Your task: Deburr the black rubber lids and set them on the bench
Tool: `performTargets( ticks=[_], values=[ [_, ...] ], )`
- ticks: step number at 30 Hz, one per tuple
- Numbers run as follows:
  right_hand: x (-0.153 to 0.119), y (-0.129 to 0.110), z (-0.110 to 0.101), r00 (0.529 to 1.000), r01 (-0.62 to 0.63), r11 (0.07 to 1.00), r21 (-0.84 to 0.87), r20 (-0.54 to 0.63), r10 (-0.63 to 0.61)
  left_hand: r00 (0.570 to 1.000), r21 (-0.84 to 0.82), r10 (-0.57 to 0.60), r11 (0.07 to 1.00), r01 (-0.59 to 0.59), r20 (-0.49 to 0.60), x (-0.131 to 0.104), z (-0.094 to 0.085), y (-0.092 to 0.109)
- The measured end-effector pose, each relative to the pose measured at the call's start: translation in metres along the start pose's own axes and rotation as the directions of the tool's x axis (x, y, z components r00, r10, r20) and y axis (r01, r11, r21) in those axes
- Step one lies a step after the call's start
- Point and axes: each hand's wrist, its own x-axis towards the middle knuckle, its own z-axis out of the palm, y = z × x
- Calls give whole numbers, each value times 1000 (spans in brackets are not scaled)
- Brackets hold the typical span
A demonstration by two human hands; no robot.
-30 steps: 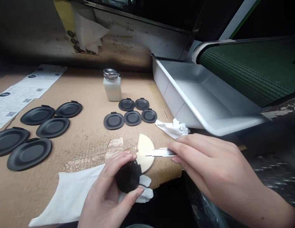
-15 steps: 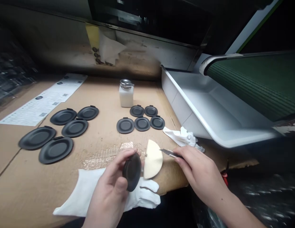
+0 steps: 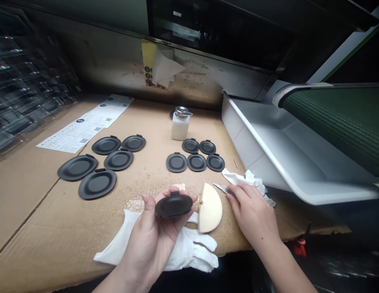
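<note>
I see my left hand point(image 3: 152, 240) pinching the black disc point(image 3: 174, 205) nearly flat, while my right hand point(image 3: 253, 213) grips the blade point(image 3: 222, 188) just beside it.

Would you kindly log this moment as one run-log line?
left hand: holds black disc | right hand: on metal blade | cream half-round pad between | white glove beneath

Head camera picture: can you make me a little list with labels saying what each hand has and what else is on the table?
left hand: holds a small black round cap above a white glove
right hand: fingers rest on a thin metal blade
beside hands: cream half-round pad, crumpled white cloth
big black discs: five, left side
small black caps: five, middle
white bottle: metal top, behind the caps
table: brown cardboard
right side: white tray, green belt
</note>
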Motion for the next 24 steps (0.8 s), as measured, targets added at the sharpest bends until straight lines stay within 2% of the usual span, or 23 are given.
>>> performTargets(
  ticks=[3,6,8,11,16,21,24],
  values=[
    [1,-6,-7,998,14,997,77,-64,-9,1000,-14,-16,1000,16,16,2,-3,0],
    [3,-16,-20,996,41,958,283,-87,-16,998,9,-17,1000,16,58,3,-6,-1],
    [7,-25,-31,999,37,889,457,-30,-26,995,33,-21,999,18,99,2,-8,-2],
    [15,-36,-43,994,-48,766,641,103,-24,987,101,-19,995,3,157,0,-9,-4],
    [29,-49,-46,961,-197,654,731,275,-18,982,231,-12,972,-32,186,-3,-10,-5],
    [31,-63,-37,949,-187,675,713,310,-65,981,263,27,962,-78,191,-5,-7,-5],
    [27,-62,-31,980,-77,774,629,191,-57,988,263,4,964,-46,155,-6,-6,-5]
  ],
)
